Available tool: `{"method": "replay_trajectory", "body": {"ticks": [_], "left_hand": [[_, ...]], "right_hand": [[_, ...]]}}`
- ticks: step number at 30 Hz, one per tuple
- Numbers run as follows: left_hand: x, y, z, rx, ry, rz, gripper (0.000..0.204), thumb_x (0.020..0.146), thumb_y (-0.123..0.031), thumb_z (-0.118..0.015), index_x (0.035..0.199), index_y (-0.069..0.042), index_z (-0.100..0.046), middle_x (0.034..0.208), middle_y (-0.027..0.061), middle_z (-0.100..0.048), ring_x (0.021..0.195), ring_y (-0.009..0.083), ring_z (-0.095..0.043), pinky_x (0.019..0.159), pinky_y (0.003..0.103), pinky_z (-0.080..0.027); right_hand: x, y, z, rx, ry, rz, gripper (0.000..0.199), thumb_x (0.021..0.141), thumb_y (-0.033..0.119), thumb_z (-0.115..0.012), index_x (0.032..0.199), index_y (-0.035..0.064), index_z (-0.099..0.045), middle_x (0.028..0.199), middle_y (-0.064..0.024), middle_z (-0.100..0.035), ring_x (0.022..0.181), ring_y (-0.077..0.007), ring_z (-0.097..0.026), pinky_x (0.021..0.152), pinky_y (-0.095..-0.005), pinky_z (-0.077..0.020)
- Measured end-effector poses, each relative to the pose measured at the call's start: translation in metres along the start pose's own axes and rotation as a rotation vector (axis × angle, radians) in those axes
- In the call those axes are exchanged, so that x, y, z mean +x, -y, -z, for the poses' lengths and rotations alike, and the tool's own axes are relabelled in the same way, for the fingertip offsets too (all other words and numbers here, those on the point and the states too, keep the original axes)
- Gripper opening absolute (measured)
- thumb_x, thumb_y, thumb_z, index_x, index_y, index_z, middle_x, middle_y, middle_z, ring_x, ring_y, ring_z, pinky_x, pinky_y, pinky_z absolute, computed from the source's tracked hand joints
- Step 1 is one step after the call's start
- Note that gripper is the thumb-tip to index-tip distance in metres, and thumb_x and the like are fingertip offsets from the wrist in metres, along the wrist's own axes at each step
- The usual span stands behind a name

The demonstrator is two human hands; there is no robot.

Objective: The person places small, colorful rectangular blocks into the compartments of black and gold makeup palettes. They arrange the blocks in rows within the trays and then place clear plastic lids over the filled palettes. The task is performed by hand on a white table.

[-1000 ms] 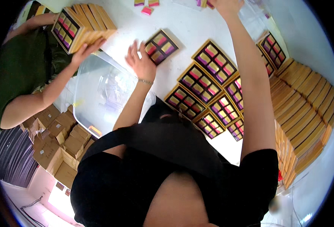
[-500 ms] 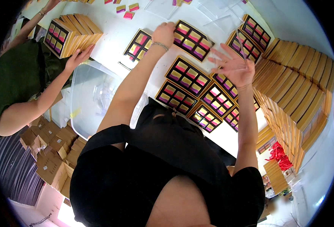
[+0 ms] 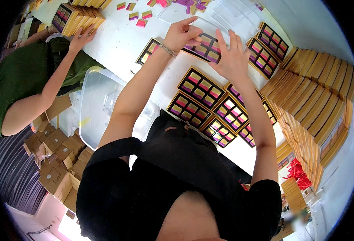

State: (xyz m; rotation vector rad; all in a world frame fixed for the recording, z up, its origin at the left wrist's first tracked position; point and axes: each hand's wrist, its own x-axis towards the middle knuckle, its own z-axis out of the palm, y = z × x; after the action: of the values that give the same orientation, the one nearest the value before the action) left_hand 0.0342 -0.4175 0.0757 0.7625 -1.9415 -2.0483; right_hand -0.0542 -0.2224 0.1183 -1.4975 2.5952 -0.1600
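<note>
A black-lined box (image 3: 204,49) with wrapped gold, pink and purple pieces in its compartments lies on the white table between my hands. A hazy clear plastic cover (image 3: 207,39) appears to lie over it; its edges are hard to make out. My left hand (image 3: 182,35) is at the box's left side, fingers bent and thumb and fingertips closed, seemingly on the cover's edge. At the right side, my right hand (image 3: 234,58) has its fingers stretched and spread, with the thumb by the near edge. Another filled box (image 3: 148,51) is partly behind my left forearm.
Several filled boxes (image 3: 201,88) lie nearer me, and two more (image 3: 261,58) at right. Tall stacks of boxes (image 3: 305,96) line the right side. Loose pieces (image 3: 141,18) and clear covers (image 3: 235,14) lie at the back. A co-worker's hand (image 3: 80,39) touches a box stack; a plastic bin (image 3: 89,104) stands left.
My right hand has moved left and up to the box, carrying a clear sheet. My left hand has shifted slightly up and right. The co-worker's box stack has moved farther away.
</note>
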Motion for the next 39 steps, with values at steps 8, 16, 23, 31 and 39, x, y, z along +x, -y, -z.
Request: {"method": "replay_trajectory", "body": {"ticks": [8,16,23,31,39], "left_hand": [[0.009,0.053,0.005,0.749,-0.229,0.159,0.045,0.089,-0.045,-0.049,0.089,-0.005,-0.068,0.082,0.0202,-0.066,0.081,0.0361,-0.064,0.074,0.042,-0.050],[0.008,0.069,-0.005,0.716,-0.303,0.147,0.039,0.085,-0.039,-0.059,0.107,-0.007,-0.066,0.085,0.0164,-0.068,0.084,0.0332,-0.066,0.075,0.040,-0.051],[-0.007,0.059,-0.011,0.598,-0.244,0.242,0.035,0.090,-0.033,-0.053,0.112,-0.008,-0.064,0.099,0.0199,-0.065,0.090,0.0348,-0.063,0.076,0.040,-0.050],[-0.005,0.067,-0.022,0.679,-0.393,0.153,0.044,0.081,-0.018,-0.064,0.125,-0.012,-0.056,0.103,0.0171,-0.065,0.090,0.0344,-0.063,0.078,0.040,-0.050],[-0.126,0.073,0.086,0.665,-1.005,0.072,0.038,0.086,-0.017,-0.061,0.120,-0.001,-0.056,0.117,0.0153,-0.060,0.108,0.0294,-0.055,0.095,0.036,-0.042]], "right_hand": [[0.016,-0.001,-0.079,0.116,0.044,0.005,0.108,0.060,0.049,-0.081,0.147,0.0241,-0.022,0.141,-0.0179,-0.028,0.131,-0.0351,-0.029,0.090,-0.0707,-0.0305],[0.027,0.001,-0.079,0.064,0.057,0.035,0.105,0.061,0.048,-0.081,0.146,0.0253,-0.024,0.142,-0.0157,-0.027,0.132,-0.0338,-0.028,0.090,-0.0729,-0.0294],[0.023,-0.021,-0.078,0.113,0.054,0.133,0.106,0.057,0.047,-0.083,0.145,0.0286,-0.027,0.145,-0.0130,-0.027,0.134,-0.0356,-0.026,0.092,-0.0705,-0.0305],[0.034,-0.015,-0.088,0.059,-0.002,0.188,0.104,0.057,0.044,-0.083,0.144,0.0282,-0.029,0.142,-0.0134,-0.030,0.129,-0.0369,-0.030,0.090,-0.0621,-0.0352],[0.050,0.009,-0.057,0.222,-0.044,0.357,0.098,0.058,0.035,-0.081,0.143,0.0276,-0.031,0.139,-0.0153,-0.034,0.128,-0.0358,-0.032,0.091,-0.0579,-0.0369]]}}
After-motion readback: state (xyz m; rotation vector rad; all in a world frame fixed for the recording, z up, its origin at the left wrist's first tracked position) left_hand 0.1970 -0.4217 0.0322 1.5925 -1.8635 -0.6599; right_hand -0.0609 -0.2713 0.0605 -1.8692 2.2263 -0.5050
